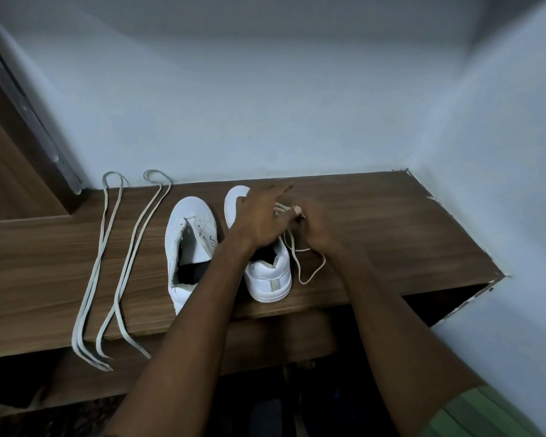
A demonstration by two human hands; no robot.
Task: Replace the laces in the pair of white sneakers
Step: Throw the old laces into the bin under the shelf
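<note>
A: What are the hands doing?

B: The left hand point(259, 216) lies over the right sneaker point(265, 263), fingers spread and loose, gripping nothing I can make out. The right hand point(320, 228) is closed around a beige lace point(292, 244), pinching it near the sneaker's upper eyelets.

A: Going in or coming out?

B: I can't tell. A loop of it trails onto the wooden shelf point(391, 222) just beside the heel.

A: How should this step be handled?

B: My judgement: steady the sneaker with the left hand, keep the lace flat and feed it one eyelet at a time, so it doesn't twist or snag.

A: And the rest?

B: The left sneaker point(189, 253) sits just beside, unlaced, tongue up. Two long pale laces point(120, 263) lie folded well apart to the left, their ends hanging over the shelf's front edge.
</note>
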